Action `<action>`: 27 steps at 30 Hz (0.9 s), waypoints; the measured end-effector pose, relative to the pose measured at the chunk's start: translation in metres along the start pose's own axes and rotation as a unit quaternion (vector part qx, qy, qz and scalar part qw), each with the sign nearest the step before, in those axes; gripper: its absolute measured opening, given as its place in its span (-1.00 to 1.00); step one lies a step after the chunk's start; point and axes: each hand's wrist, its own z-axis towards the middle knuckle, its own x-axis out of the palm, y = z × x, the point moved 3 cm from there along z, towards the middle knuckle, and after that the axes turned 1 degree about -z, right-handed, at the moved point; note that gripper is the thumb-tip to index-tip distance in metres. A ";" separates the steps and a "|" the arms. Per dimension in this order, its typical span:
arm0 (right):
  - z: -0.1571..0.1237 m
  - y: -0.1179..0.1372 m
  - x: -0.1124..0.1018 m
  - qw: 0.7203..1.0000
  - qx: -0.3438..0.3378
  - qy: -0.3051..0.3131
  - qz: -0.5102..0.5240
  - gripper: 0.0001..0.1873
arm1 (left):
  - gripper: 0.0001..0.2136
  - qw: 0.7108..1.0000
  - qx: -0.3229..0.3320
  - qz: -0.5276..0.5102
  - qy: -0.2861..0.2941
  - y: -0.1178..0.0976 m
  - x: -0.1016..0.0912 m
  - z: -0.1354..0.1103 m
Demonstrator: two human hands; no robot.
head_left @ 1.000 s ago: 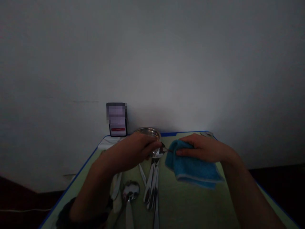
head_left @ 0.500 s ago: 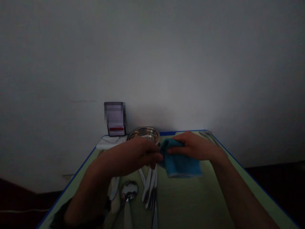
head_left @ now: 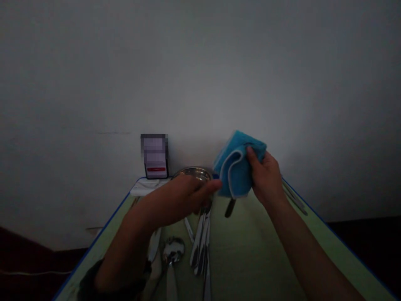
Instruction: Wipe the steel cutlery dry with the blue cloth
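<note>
My right hand (head_left: 266,175) is closed around a blue cloth (head_left: 239,167) with pale edging, held up above the table and folded over. From under the cloth pokes the rounded end of a piece of cutlery (head_left: 230,208); its other end is hidden. My left hand (head_left: 191,192) is just left of the cloth, in front of a shiny metal bowl (head_left: 196,170). Its thumb stretches toward the cloth's edge, apart from the fingers, which are partly hidden. Below it, several knives (head_left: 202,246) lie in a bunch on the table.
Left of the knives a large spoon (head_left: 173,251) lies on the green table (head_left: 260,259). More cutlery (head_left: 294,198) rests along the right edge. A phone (head_left: 156,156) stands against the wall, behind a folded white cloth or pad (head_left: 147,187).
My right hand has lifted and turned the blue cloth, and a cutlery end now shows below it. My left hand has parted from the cloth, its thumb now extended.
</note>
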 end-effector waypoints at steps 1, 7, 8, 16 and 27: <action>0.000 -0.004 0.001 0.998 0.024 -0.039 0.051 -0.56 | -0.52 1.000 0.007 0.002 0.018 -0.004 0.002 -0.001; -0.012 -0.015 0.019 0.973 0.122 -0.078 0.177 -0.49 | -0.74 0.997 0.057 -0.012 0.054 -0.017 0.019 0.002; -0.014 -0.015 0.022 0.969 0.134 -0.072 0.196 -0.52 | -0.76 0.996 0.070 -0.014 0.055 -0.017 0.020 0.002; -0.010 -0.008 0.020 0.950 0.163 0.041 0.263 -0.56 | -0.73 0.998 0.002 0.019 -0.058 -0.003 -0.004 0.000; 0.003 -0.017 0.007 0.949 0.160 0.016 0.272 -0.73 | -0.68 1.000 0.002 -0.024 0.004 0.011 -0.010 -0.017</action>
